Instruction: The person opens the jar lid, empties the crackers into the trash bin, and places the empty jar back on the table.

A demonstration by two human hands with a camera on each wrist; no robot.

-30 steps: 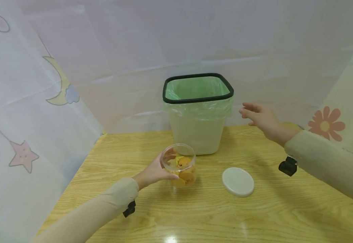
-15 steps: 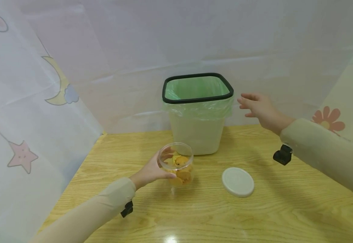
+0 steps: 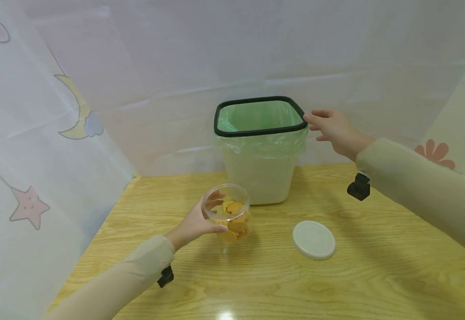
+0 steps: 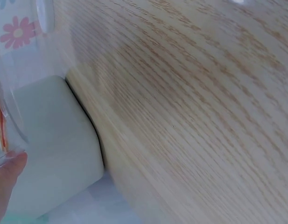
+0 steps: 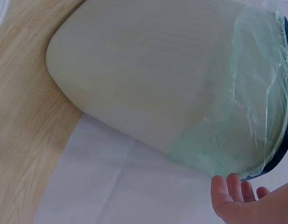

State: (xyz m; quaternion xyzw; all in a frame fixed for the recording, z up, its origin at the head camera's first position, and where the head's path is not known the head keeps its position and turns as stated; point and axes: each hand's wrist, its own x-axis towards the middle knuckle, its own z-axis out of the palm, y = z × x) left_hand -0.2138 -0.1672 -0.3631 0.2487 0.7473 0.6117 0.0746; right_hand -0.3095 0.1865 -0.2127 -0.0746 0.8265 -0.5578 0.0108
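The left hand [image 3: 194, 224] grips the clear jar [image 3: 227, 214] near the table's [image 3: 376, 275] middle, while the right hand [image 3: 334, 129], fingers straight, touches the bin's [image 3: 261, 151] rim.

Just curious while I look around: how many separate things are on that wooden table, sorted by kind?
Clear round plastic jar holding orange-yellow snacks, gripped by the left hand: 1
Round white plastic lid, lying flat: 1
Cream square waste bin with black rim and green liner, right hand at its rim: 1
Total: 3
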